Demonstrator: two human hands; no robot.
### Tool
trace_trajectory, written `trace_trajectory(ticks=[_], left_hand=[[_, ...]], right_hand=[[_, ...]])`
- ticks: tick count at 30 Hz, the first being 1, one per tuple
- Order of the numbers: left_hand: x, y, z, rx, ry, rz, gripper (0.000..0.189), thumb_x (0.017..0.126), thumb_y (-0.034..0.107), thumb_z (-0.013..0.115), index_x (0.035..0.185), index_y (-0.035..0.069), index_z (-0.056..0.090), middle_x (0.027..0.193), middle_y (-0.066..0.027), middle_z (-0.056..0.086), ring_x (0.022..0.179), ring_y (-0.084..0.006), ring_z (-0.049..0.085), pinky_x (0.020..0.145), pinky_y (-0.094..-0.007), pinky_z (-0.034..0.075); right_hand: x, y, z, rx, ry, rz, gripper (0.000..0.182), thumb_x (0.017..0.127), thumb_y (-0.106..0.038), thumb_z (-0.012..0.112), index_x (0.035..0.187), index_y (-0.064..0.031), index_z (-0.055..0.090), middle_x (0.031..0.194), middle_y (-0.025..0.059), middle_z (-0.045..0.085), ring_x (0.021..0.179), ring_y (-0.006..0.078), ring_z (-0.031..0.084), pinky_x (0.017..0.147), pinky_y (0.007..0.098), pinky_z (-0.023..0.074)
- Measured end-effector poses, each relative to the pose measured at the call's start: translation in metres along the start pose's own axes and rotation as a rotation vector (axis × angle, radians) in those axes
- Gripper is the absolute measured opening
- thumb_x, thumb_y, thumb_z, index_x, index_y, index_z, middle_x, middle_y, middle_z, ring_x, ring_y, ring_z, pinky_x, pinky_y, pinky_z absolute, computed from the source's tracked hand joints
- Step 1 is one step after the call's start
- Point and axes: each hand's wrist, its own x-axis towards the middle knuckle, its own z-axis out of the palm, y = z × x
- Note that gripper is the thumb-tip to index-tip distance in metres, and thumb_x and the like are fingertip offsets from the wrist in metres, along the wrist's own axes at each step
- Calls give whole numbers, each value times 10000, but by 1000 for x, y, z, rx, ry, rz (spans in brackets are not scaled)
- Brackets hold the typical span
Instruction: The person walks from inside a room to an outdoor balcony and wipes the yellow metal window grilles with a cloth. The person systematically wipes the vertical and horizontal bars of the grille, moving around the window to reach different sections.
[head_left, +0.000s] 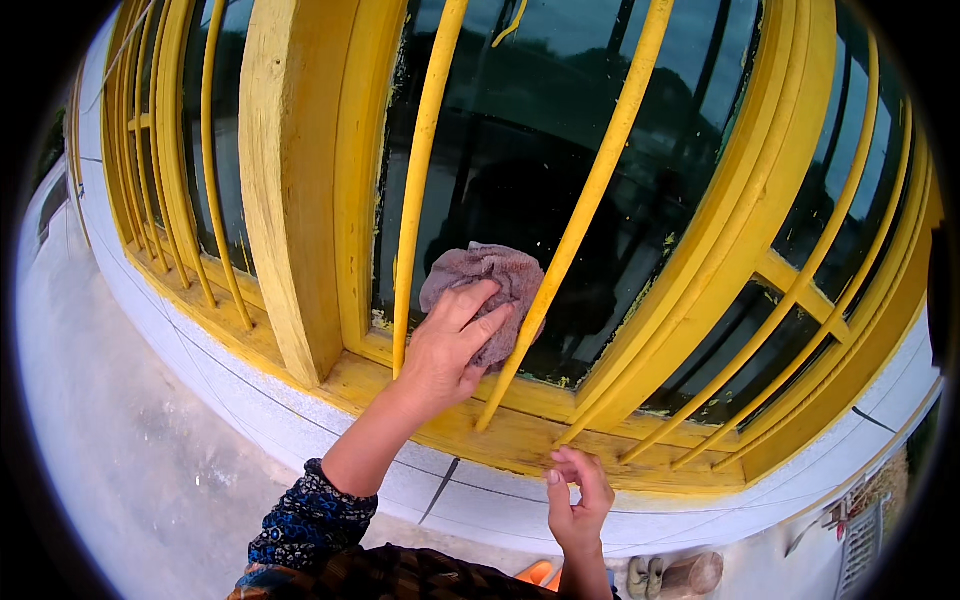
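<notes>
My left hand (448, 337) reaches between two yellow window bars and presses a crumpled mauve cloth (487, 266) against the dark window pane (540, 150). The cloth sits low on the glass, and its right edge passes behind the right-hand bar (592, 187). Close to the left edge of my forearm stands the other bar (421, 142). Down by the front edge of the yellow wooden sill (517, 450), my right hand (581, 487) hangs with fingers loosely curled and apart, holding nothing. Flecks of yellow paint mark the edges of the pane.
A thick yellow wooden post (274, 187) stands left of this window, with more barred panes on both sides. White wall (480, 502) runs below the sill. Brown shoes (645, 577), a log (694, 576) and an orange item (536, 574) lie on the ground below.
</notes>
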Motion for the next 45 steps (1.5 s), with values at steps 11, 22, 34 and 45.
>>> trace_trajectory(ticks=[11, 22, 34, 45], left_hand=[[-49, 69, -29, -284, 292, -360, 412, 619, -7, 746, 1021, 35, 665, 1083, -132, 574, 938, -324, 596, 810, -342, 491], [7, 100, 85, 200, 77, -97, 656, 528, -16, 700, 1173, 75, 625, 1234, -190, 516, 1044, -408, 546, 856, -443, 501], [-57, 108, 14, -279, 447, -488, 371, 664, -94, 607, 1023, -10, 644, 1108, -153, 603, 1056, -275, 598, 943, -337, 448], [10, 34, 27, 585, 550, -175, 521, 668, -96, 638, 1163, 65, 642, 1226, -193, 561, 1102, -400, 560, 955, -421, 464]], right_hand=[[-15, 62, -42, 37, 25, 128, 205, 843, 19, 651, 1046, 2, 640, 863, 109, 650, 704, 151, 644, 628, 245, 515], [1, 72, -53, 114, -153, 56, 151, 846, 4, 662, 997, 8, 655, 814, 96, 627, 643, 137, 611, 554, 240, 482], [-2, 76, -61, 88, -201, -22, 129, 859, 17, 633, 987, 16, 648, 818, 93, 607, 663, 139, 596, 597, 243, 487], [-4, 82, -58, 5, -325, -98, 195, 900, -21, 600, 1092, 1, 630, 874, 89, 617, 723, 128, 600, 611, 222, 473]])
